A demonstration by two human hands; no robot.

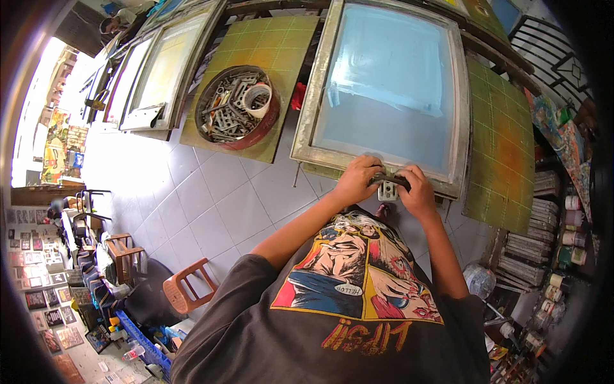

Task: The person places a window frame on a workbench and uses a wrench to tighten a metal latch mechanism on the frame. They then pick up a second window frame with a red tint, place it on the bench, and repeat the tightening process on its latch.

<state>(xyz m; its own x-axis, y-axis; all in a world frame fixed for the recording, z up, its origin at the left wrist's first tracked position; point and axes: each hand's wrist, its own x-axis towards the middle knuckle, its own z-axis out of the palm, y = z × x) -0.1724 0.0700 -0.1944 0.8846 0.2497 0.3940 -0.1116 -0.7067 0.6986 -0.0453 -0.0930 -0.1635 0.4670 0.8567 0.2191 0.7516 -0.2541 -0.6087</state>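
Observation:
A wood-framed screen [306, 136] with blue-coated mesh lies in front of me. At its near edge a pale metal bracket with holes [387, 191] sticks out toward me. Across the bracket runs a short dark, slightly curved strip [387, 180]; its exact kind I cannot make out. My left hand [358, 182] is closed on the strip's left end, with the fingertips by the frame edge. On its right end my right hand [417, 191] is closed too, fingers bent over it. The fingers partly hide the strip's ends.
A round red tub [261, 133] of metal brackets and a white tape roll [257, 100] stands on a greenish board [281, 38] at left. Another stained board [502, 147] lies right. More screens [160, 70] stand far left. Behind are a brown stool [185, 288] and a blue crate [144, 342].

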